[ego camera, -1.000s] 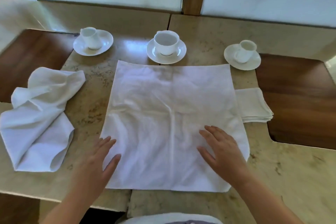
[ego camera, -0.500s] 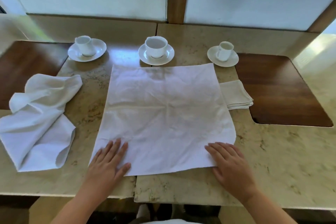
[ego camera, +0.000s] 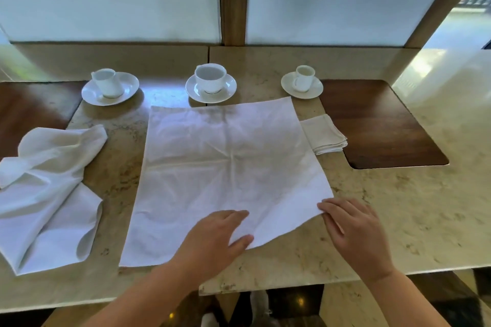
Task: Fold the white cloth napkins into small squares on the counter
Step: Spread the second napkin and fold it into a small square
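Observation:
A large white napkin (ego camera: 225, 167) lies spread flat on the marble counter (ego camera: 403, 207), with cross creases through its middle. My left hand (ego camera: 212, 239) rests flat on its near edge, close to the centre, fingers straight and pointing right. My right hand (ego camera: 356, 233) touches the napkin's near right corner with its fingertips, fingers loosely extended; the edge between the hands runs at a slant. A crumpled white napkin (ego camera: 45, 194) lies at the left. A small folded square of napkins (ego camera: 324, 135) sits at the spread napkin's far right side.
Three white cups on saucers stand in a row behind the napkin: left (ego camera: 109, 85), middle (ego camera: 211, 82), right (ego camera: 303, 81). Dark wooden insets lie at the right (ego camera: 380, 127) and far left (ego camera: 32, 109). The counter's front edge is close to my arms.
My left hand slid right along the near edge from the left corner to the centre. My right hand stays at the near right corner. The view moved back.

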